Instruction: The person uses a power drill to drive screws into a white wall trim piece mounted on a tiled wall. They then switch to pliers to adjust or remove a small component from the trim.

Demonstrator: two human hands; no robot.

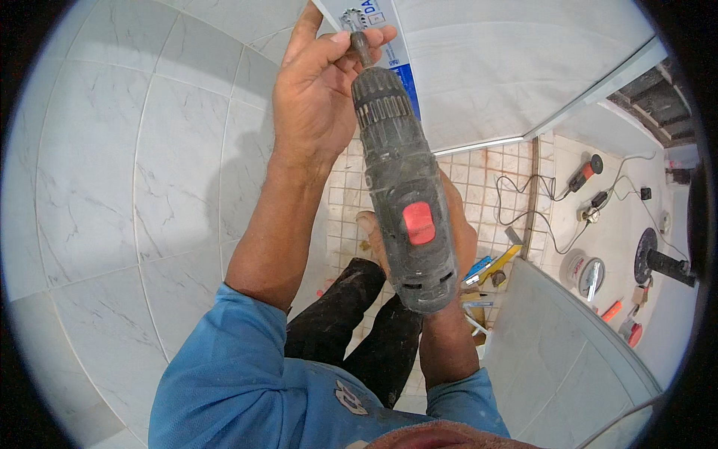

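Observation:
A black cordless drill (pixel 404 172) with a red switch on top points away from me, scuffed and dusty. My right hand (pixel 458 224) wraps round its handle from below, largely hidden by the drill body. At the drill's front, my left hand (pixel 318 93) has its thumb and fingers closed round the dark bit holder (pixel 361 49). Just beyond the fingertips, a small pale metallic piece (pixel 351 19) shows against a white and blue printed label (pixel 404 75) on the white panel. How the tip meets that surface is unclear.
Marbled wall tiles (pixel 90 165) rise on the left, close to my left arm. To the right lie an angle grinder (pixel 585 173) with a trailing cable, a bucket (pixel 583 271) and a yellow tool (pixel 499 266). A pale panel (pixel 561 337) stands at the lower right.

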